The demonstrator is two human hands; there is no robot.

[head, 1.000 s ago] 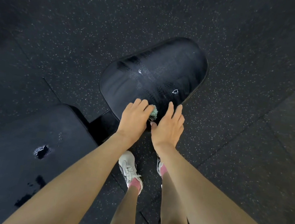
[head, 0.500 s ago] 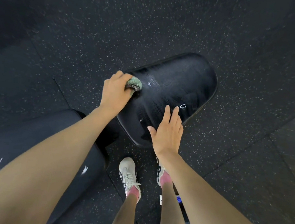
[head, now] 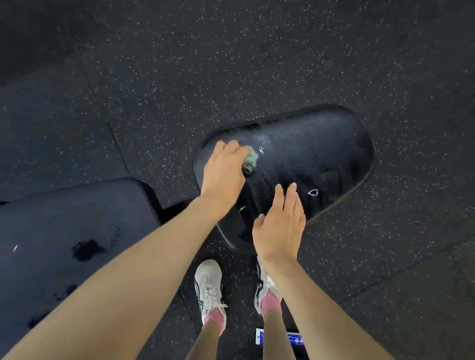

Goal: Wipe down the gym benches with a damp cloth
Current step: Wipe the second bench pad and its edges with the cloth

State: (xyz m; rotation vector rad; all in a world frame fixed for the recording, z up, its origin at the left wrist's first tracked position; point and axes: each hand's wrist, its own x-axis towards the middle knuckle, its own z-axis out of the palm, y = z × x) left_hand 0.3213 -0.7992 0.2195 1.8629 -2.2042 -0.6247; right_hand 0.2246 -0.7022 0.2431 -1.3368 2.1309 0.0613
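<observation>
- Speckled rubber floor (head: 186, 54) is filling most of the view.
- Long bench pad (head: 28, 244) is lying at lower left and showing dark blotches. I cannot tell whether they are wet marks or damage.
- Smaller seat pad (head: 323, 154) is sitting just beyond it, angling up and to the right, with faint streaks showing across its vinyl.
- The person is standing at its near end.
- Left hand (head: 223, 172) is curling round the cloth (head: 251, 159), a bunched green wad, and pressing it onto the pad's left side, just beside a small white nick (head: 261, 150).
- Right hand (head: 280, 227) is lying flat on the near right part of the pad. Its fingers are straight and together and it is holding nothing, probably bracing.

**Change:** a second ago the cloth was working the near end, next to the right hand. Half a second ago it was out at the left rim, and now it is coming slightly inward from there. The right hand is barely shifting.

**Reading:** the stroke is travelling up the left side. The near end and left edge are probably covered. The far rounded end, the right side and the long pad are likely still waiting.
</observation>
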